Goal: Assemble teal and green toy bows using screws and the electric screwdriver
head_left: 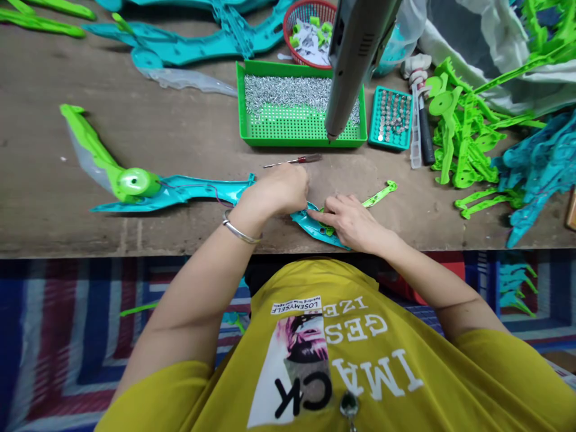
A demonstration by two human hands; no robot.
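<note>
A long teal plastic toy shell with a lime-green end piece lies along the wooden table's front edge. My left hand is closed over its middle, fingers curled down on it. My right hand presses on the shell's right part, fingers pinched together on a small green piece there. A thin lime-green strip sticks out to the right of my right hand. An electric screwdriver hangs above the table, tip pointing down just behind my hands.
A small red-handled screwdriver lies behind my left hand. A green tray of screws, a small teal tray of parts and a red basket stand further back. Green and teal plastic parts pile up at right.
</note>
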